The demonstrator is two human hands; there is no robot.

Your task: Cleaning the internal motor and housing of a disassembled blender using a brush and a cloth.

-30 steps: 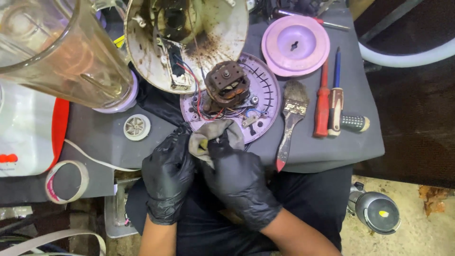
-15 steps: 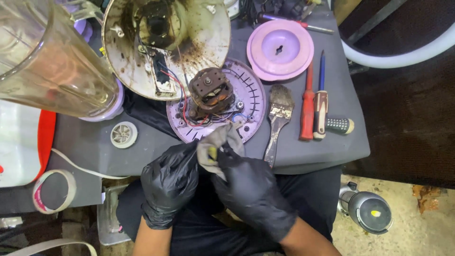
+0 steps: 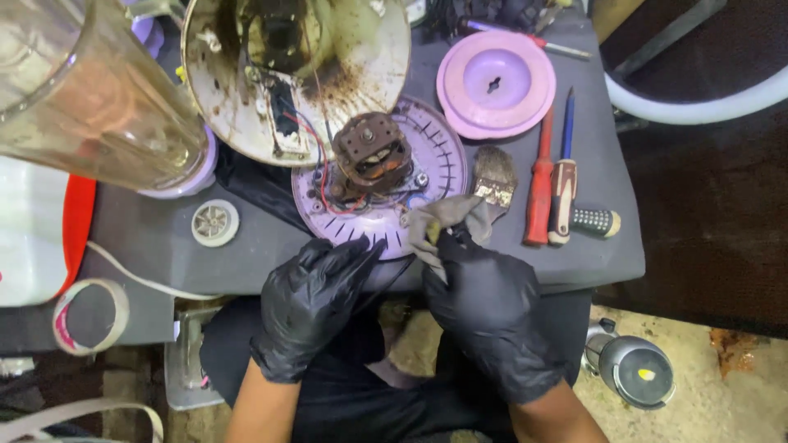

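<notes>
At the far left stands a clear blender jar (image 3: 90, 90), tilted large in view on its purple collar, with a roll of tape (image 3: 89, 316) lying nearer and a small white ribbed wheel (image 3: 215, 222) on the grey table (image 3: 148, 246). Next comes the grimy round housing (image 3: 295, 74), open side up, its red and black wires running down to the brown motor (image 3: 371, 156), which sits on the purple slotted base plate (image 3: 435, 156). The left hand (image 3: 316, 299), in a black glove, hangs at the near edge of that plate with its fingers loosely curled and nothing in them. Just right of it the right hand (image 3: 484, 299) pinches a small grey rag (image 3: 443, 220), which lies bunched against the plate's near rim. The rag looks soft, light and limp, best taken by a gathered fold; the motor looks heavy and stiff, its wires the fragile part, so its metal frame seems the safer hold. A worn paintbrush (image 3: 492, 176) lies touching the rag's far side and crowds that corner. Further right lie a purple lid (image 3: 497, 82), a red screwdriver (image 3: 540, 193), a blue one (image 3: 566, 131) and a striped handle (image 3: 595, 220), with a small metal pot (image 3: 636, 369) down on the floor
</notes>
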